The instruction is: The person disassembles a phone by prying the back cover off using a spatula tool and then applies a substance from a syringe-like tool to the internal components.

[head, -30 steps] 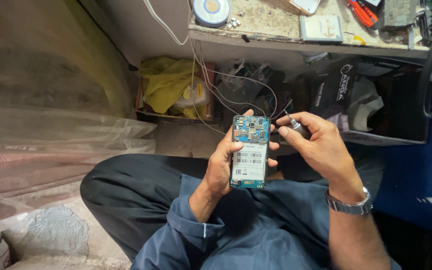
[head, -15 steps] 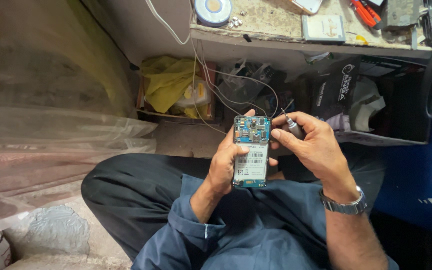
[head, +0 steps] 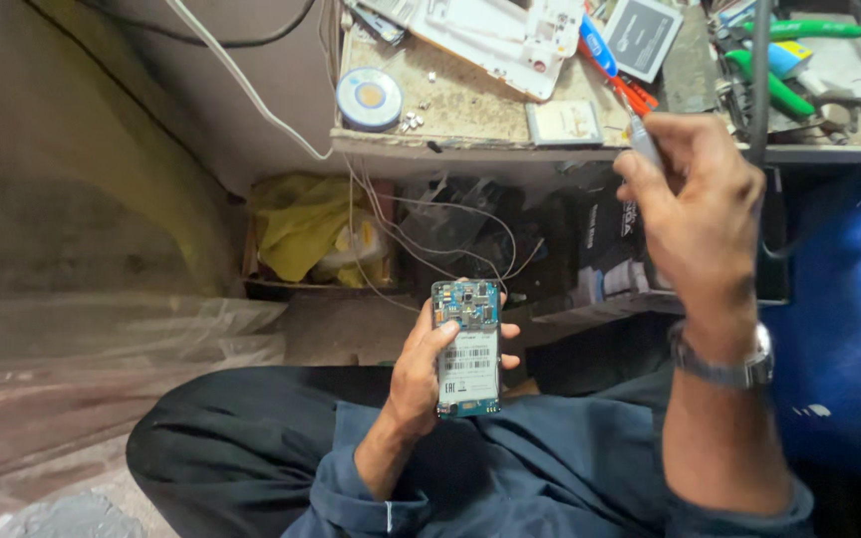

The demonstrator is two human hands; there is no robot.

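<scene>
**Opened phone in one hand, tool raised in the other**

Left hand (head: 421, 374) low over the lap, fingers (head: 450, 329) wrapped around an opened phone (head: 467, 347), circuit side up, white label on its lower half. Above it, thin wires (head: 421, 224) hanging from the worktop (head: 470, 100) front edge. On the worktop, near that edge, a round solder spool (head: 369, 98). Right hand (head: 695, 194) lifted just before the front edge, fingers (head: 640, 184) pinched on a thin grey tool (head: 638, 136). Wristwatch (head: 724, 359) below.

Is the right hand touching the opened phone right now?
No, the right hand is raised near the bench edge, apart from the opened phone held by the left hand.
</scene>
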